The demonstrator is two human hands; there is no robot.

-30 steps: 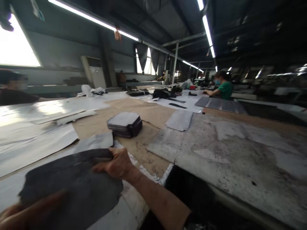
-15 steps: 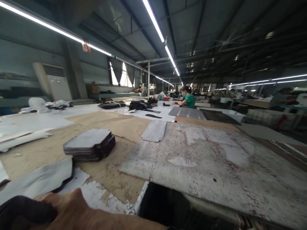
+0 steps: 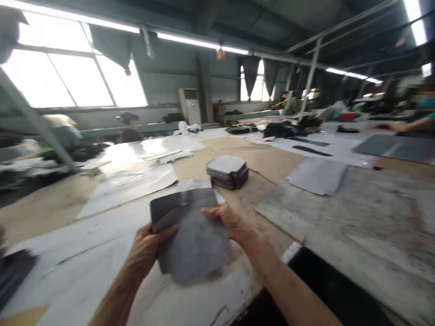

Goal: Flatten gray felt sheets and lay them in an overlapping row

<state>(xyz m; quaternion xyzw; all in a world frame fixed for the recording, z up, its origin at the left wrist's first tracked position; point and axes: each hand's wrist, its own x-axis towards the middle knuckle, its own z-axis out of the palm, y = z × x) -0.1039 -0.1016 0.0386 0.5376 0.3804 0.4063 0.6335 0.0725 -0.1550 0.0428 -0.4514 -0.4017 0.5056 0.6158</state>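
Both hands hold a stack of grey cut pieces [image 3: 197, 244] with dark layered edges, tilted up over the table. At its left edge my left hand [image 3: 149, 244] is closed, thumb across the face. My right hand [image 3: 229, 222] grips the upper right side, its thumb on the grey surface. The fingers behind the stack are hidden. Just beyond, a second neat stack of cut pieces [image 3: 227, 165] lies on tan sheeting, pale on top and dark at the sides. Whether the pieces are leather or fabric I cannot tell.
White sheets [image 3: 132, 190] cover the table at left. On the right lies a worn grey board [image 3: 367, 217] with a loose grey sheet [image 3: 317, 175] at its edge. Dark pieces [image 3: 282, 133] are heaped farther back. A co-worker's arm [image 3: 404, 127] reaches in at far right.
My view has swung left, bringing windows into sight. Both hands now show around a stack of cut pieces; before, only a blurred hand or arm and a dark item showed at the bottom left.
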